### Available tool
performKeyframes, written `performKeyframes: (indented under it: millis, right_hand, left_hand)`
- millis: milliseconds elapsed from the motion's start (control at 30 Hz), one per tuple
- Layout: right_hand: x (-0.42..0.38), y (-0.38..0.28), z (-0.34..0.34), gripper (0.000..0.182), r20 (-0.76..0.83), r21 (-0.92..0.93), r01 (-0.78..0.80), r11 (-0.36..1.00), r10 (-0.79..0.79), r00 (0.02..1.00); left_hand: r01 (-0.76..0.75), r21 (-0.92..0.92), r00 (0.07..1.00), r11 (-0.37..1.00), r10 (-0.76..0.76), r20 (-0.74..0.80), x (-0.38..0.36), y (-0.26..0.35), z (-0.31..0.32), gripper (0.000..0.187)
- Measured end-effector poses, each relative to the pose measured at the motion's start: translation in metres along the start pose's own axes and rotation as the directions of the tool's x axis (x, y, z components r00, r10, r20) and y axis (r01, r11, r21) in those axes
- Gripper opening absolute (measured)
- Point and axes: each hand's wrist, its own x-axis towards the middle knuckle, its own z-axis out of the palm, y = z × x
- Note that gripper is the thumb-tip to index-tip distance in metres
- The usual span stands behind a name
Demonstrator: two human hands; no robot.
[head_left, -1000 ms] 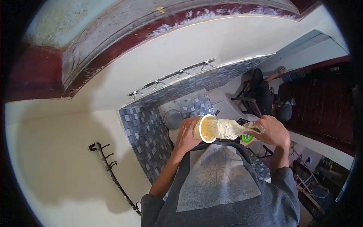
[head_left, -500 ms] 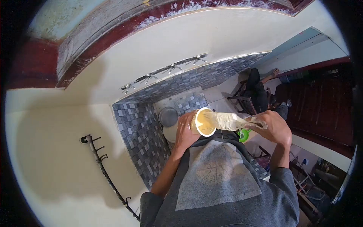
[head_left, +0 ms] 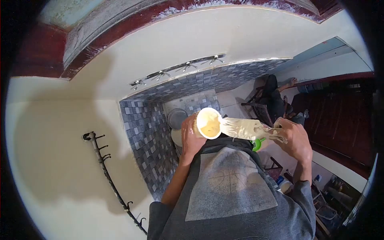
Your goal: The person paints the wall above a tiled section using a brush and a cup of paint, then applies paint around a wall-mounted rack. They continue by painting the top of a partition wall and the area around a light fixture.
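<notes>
My left hand (head_left: 189, 136) is closed around a small white cup (head_left: 199, 130) with pale yellow paint (head_left: 211, 129) inside. The cup's mouth faces up toward me. In my right hand (head_left: 296, 141) is a paintbrush (head_left: 245, 129), its bristles and lower handle thickly coated in cream paint. The brush lies roughly level, bristle tips at the right rim of the cup. My right fingers wrap the smeared handle, which is partly hidden by them.
A cream wall with a row of hooks (head_left: 188, 66) stands ahead; another hook rail (head_left: 105, 170) hangs at left. Below are grey mosaic tiles (head_left: 140, 136), a round lidded container (head_left: 178, 119) and a green plastic item (head_left: 258, 143). A seated person (head_left: 272, 96) is at right.
The brush tips have come from inside the cup to its right rim. The cup has shifted slightly left and up, its mouth turned more toward me.
</notes>
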Motion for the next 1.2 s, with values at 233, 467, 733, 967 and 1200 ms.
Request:
performKeyframes:
  millis: [233,467,733,967,1200]
  right_hand:
    - [0.016,0.020,0.000,0.027,-0.017,0.314,0.110,0.943,-0.110,0.994]
    - [0.055,0.023,-0.001,0.026,0.261,0.473,-0.031,0.880,-0.106,0.959]
    - [0.045,0.054,-0.007,0.026,0.116,0.438,-0.064,0.897,0.015,0.993]
    - [0.081,0.055,0.077,0.025,0.100,0.859,-0.223,0.462,0.276,0.956]
    - [0.131,-0.010,0.070,0.027,0.135,0.991,-0.122,-0.060,0.368,0.920]
  left_hand:
    - [-0.090,0.006,0.996,0.996,0.090,-0.004,0.000,-0.006,0.008,0.065]
    - [-0.192,-0.127,0.981,0.973,0.195,0.017,0.005,-0.003,0.014,0.062]
    - [-0.160,-0.169,0.987,0.972,0.156,-0.035,0.002,-0.004,0.008,0.062]
    - [0.099,-0.209,0.993,0.973,-0.112,-0.047,-0.019,-0.015,0.021,0.070]
    - [0.144,-0.072,0.985,0.987,-0.150,-0.088,-0.025,-0.006,0.011,0.073]
